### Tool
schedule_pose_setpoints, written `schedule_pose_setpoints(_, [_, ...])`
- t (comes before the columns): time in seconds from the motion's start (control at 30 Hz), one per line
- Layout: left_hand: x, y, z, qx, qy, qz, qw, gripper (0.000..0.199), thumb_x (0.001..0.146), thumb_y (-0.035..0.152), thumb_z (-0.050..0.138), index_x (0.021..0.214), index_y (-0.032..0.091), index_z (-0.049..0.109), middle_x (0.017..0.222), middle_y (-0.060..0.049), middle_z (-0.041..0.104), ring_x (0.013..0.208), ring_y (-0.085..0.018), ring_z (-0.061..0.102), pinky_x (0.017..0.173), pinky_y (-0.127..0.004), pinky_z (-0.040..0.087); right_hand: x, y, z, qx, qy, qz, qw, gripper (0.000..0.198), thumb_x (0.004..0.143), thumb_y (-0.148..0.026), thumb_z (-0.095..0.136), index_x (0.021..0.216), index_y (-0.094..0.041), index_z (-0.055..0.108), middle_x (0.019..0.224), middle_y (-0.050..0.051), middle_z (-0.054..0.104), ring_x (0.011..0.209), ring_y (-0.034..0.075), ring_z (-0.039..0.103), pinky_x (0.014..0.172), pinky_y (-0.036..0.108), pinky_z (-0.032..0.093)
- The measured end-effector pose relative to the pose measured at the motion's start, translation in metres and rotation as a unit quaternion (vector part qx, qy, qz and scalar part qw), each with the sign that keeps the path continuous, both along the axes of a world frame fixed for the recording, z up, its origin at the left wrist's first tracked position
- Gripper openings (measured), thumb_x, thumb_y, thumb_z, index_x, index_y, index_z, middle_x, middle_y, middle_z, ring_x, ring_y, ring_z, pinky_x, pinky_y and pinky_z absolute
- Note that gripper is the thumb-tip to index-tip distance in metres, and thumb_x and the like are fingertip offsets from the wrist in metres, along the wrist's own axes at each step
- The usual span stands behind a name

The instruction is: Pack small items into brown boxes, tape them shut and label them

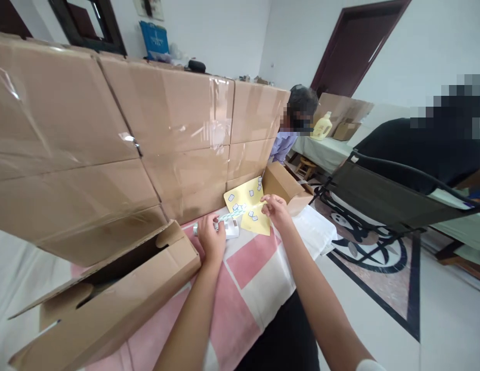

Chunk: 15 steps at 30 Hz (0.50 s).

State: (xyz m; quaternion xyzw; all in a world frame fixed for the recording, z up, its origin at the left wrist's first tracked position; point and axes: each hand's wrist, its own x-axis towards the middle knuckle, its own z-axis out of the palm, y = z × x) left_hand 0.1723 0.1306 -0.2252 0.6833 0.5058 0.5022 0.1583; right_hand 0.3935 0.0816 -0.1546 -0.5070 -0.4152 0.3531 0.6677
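Observation:
My left hand [212, 238] is closed around the near end of a narrow pale strip with a blue-green and white pattern [232, 213]. From there the strip slants up to the right, over a yellow sheet [255, 222] printed with small white shapes. Its far part turns pale and leads toward my right hand [276, 210], whose thumb and forefinger are pinched together at that end. Just beyond my left fingers a small white box [232, 230] lies on the cloth, partly covered by the strip. What exactly the strip is made of is too small to tell.
Stacked cardboard cartons [178, 108] form a wall ahead. An open long carton [147, 288] lies at left, and another open box [284, 183] stands behind the sheet. A pink-and-white cloth [251, 263] covers the surface. One person sits beyond the cartons, another at right beside a folding chair [379, 185].

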Motion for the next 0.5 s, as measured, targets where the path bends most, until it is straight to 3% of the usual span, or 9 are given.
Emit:
schedule_pose_setpoints(0.13, [-0.003, 0.000, 0.004, -0.006, -0.002, -0.013, 1.000, 0.014, 0.087, 0.021, 0.053, 0.098, 0.021, 0.061, 0.093, -0.006, 0.065, 0.096, -0.026, 0.057, 0.089, -0.037, 0.043, 0.010, -0.020, 0.024, -0.054, -0.089, 0.010, 0.994, 0.046, 0.076, -0.044, 0.071, 0.054, -0.021, 0.038, 0.060, -0.003, 0.056, 0.047, 0.007, 0.051, 0.048, 0.023, 0.038])
schedule_pose_setpoints(0.27, [-0.005, 0.004, 0.007, -0.020, 0.007, -0.051, 0.998, 0.016, 0.084, 0.022, 0.054, 0.098, 0.021, 0.063, 0.093, -0.007, 0.065, 0.096, -0.027, 0.058, 0.088, -0.037, 0.044, 0.016, -0.038, 0.050, -0.146, -0.191, 0.023, 0.970, 0.038, 0.074, -0.044, 0.072, 0.055, -0.019, 0.050, 0.050, -0.002, 0.056, 0.044, 0.011, 0.056, 0.044, 0.022, 0.037])
schedule_pose_setpoints(0.5, [-0.022, 0.021, 0.018, -0.055, 0.130, -0.157, 0.978, 0.016, 0.084, 0.026, 0.058, 0.096, 0.022, 0.067, 0.100, -0.007, 0.070, 0.097, -0.028, 0.059, 0.088, -0.037, 0.047, 0.019, -0.069, 0.071, -0.262, -0.271, 0.020, 0.926, 0.037, 0.066, -0.037, 0.081, 0.048, -0.018, 0.055, 0.045, -0.001, 0.058, 0.037, 0.009, 0.049, 0.042, 0.023, 0.038])
